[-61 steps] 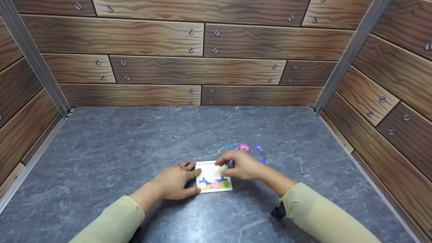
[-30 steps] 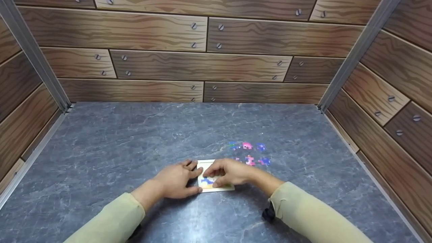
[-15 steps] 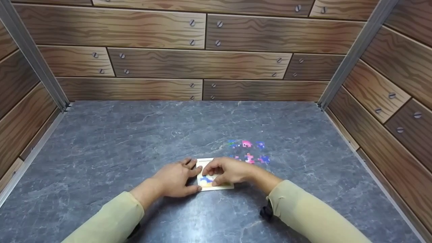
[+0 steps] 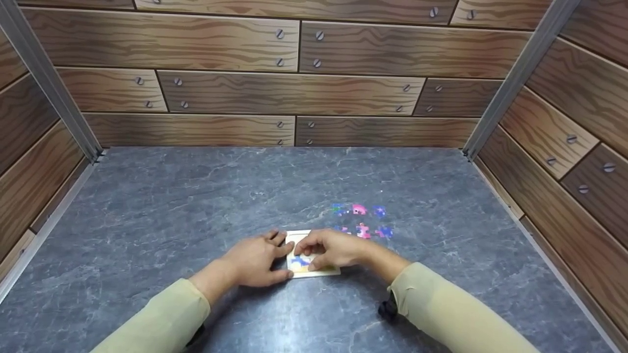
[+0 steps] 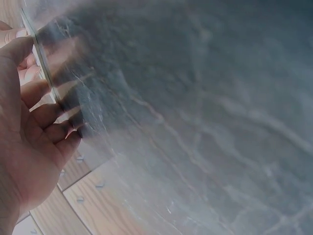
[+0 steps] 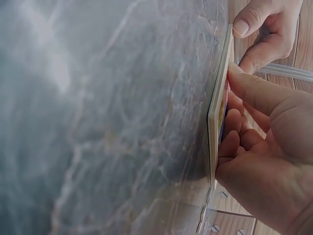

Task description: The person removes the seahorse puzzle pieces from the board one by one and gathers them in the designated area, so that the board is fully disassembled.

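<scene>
In the head view a small white-framed puzzle board [image 4: 324, 272] lies flat on the table. My left hand [image 4: 252, 262] rests along its left side, thumb at the near corner and index finger reaching over the frame, fingers spread. Over the board is my right hand [image 4: 336, 249], with thumb and fingers bent down close together near its lower middle, seemingly on a puzzle piece that the hand mostly hides. Blue and yellow printed pieces [image 4: 299, 261] show inside the frame beside the fingertips. The right wrist view shows the board's edge [image 6: 213, 127] with the right thumb touching its face.
Several loose puzzle pieces lie in two rows beyond the right hand, among them a pink one [image 4: 363, 231] and a blue one [image 4: 384, 232]. The grey marbled table [image 4: 221, 191] is bounded by wood-patterned walls [image 4: 225, 93] at the back and both sides.
My right hand has moved from the board's upper right to its lower middle, uncovering loose pieces, and stays there over the last second. The left hand keeps its place at the board's edge.
</scene>
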`<state>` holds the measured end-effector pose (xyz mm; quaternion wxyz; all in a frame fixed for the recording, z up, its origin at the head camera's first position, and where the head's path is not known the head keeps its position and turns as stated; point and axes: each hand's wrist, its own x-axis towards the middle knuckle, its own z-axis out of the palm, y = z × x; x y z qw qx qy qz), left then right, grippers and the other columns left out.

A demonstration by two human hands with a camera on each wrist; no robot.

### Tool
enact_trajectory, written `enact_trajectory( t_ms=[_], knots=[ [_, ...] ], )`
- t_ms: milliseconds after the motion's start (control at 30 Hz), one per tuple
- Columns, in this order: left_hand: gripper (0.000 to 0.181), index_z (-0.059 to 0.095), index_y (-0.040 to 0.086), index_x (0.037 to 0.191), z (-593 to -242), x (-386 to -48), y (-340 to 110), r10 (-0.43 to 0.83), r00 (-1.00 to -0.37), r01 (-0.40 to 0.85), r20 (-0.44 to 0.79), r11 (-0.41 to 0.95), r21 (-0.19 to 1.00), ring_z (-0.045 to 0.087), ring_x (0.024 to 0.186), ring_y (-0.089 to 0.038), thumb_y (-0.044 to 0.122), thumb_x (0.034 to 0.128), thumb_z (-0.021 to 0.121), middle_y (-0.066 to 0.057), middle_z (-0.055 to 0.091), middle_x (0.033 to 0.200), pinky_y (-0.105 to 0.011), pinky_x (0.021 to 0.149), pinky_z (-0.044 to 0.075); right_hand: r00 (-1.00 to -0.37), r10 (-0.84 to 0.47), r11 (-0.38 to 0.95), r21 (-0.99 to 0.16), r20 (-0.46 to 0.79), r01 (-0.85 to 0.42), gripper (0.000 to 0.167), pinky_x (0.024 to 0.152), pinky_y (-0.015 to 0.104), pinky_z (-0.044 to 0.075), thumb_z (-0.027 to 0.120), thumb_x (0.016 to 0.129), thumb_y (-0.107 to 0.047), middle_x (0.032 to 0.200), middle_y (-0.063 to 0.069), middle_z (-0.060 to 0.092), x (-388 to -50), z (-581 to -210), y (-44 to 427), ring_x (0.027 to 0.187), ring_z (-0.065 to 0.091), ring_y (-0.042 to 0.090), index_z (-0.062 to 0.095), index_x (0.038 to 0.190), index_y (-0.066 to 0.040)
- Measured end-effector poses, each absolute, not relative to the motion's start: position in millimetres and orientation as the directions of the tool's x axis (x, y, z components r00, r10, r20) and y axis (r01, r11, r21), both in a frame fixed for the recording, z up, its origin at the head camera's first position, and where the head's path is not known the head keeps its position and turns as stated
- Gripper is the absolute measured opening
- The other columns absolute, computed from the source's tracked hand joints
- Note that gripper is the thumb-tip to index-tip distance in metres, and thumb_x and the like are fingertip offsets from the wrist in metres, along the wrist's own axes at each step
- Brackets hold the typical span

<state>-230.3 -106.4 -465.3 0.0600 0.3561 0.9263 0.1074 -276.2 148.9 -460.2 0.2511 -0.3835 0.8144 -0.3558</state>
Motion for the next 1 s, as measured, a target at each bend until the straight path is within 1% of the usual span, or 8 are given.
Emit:
enact_trajectory(
  t_ms=[333, 400, 667, 833, 1000],
  knots=[
    [0.071, 0.056, 0.011, 0.155, -465.0, -230.2, -106.6, 0.672, -0.74, 0.647, -0.036, 0.725, 0.235, 0.046, 0.146, -0.046, 0.057, 0.1014, 0.061, -0.025, 0.048, 0.158, -0.059, 0.11, 0.049, -0.579, -0.802, 0.469, -0.754, -0.146, -0.46, 0.036, 0.097, 0.029, 0.048, 0.08, 0.089, -0.001, 0.106, 0.002, 0.064, -277.0, -461.9, 148.1, 0.102, 0.056, 0.011, 0.075, 0.124, -0.005],
    [0.071, 0.056, 0.011, 0.155, -465.1, -230.3, -106.8, 0.671, -0.74, 0.646, -0.035, 0.725, 0.238, 0.046, 0.146, -0.046, 0.056, 0.1014, 0.061, -0.025, 0.048, 0.158, -0.058, 0.11, 0.049, -0.576, -0.805, 0.46, -0.762, -0.141, -0.455, 0.035, 0.096, 0.028, 0.048, 0.08, 0.089, 0.0, 0.106, 0.003, 0.064, -276.8, -461.6, 148.2, 0.101, 0.056, 0.012, 0.075, 0.123, -0.004],
    [0.071, 0.056, 0.01, 0.155, -465.8, -230.6, -107.4, 0.67, -0.741, 0.644, -0.032, 0.724, 0.247, 0.046, 0.146, -0.046, 0.056, 0.1015, 0.061, -0.026, 0.048, 0.158, -0.059, 0.109, 0.049, -0.563, -0.815, 0.414, -0.817, -0.137, -0.4, 0.034, 0.087, 0.024, 0.047, 0.078, 0.09, 0.004, 0.104, 0.011, 0.065, -276.2, -461.0, 149.1, 0.098, 0.057, 0.016, 0.072, 0.123, 0.002],
    [0.071, 0.057, 0.01, 0.155, -465.6, -230.4, -106.8, 0.673, -0.739, 0.65, -0.024, 0.722, 0.236, 0.046, 0.146, -0.046, 0.056, 0.1013, 0.061, -0.026, 0.049, 0.157, -0.059, 0.109, 0.049, -0.571, -0.809, 0.423, -0.811, -0.138, -0.404, 0.034, 0.088, 0.023, 0.047, 0.078, 0.089, 0.004, 0.103, 0.009, 0.065, -276.3, -461.3, 149.0, 0.097, 0.058, 0.015, 0.072, 0.123, 0.002],
    [0.071, 0.056, 0.011, 0.155, -464.8, -230.1, -106.9, 0.668, -0.743, 0.642, -0.038, 0.728, 0.24, 0.045, 0.147, -0.046, 0.057, 0.1013, 0.061, -0.025, 0.048, 0.158, -0.059, 0.11, 0.049, -0.572, -0.808, 0.425, -0.813, -0.141, -0.399, 0.035, 0.083, 0.023, 0.046, 0.077, 0.089, 0.005, 0.101, 0.006, 0.065, -275.4, -461.5, 147.3, 0.093, 0.057, 0.013, 0.071, 0.123, -0.001]
  ],
)
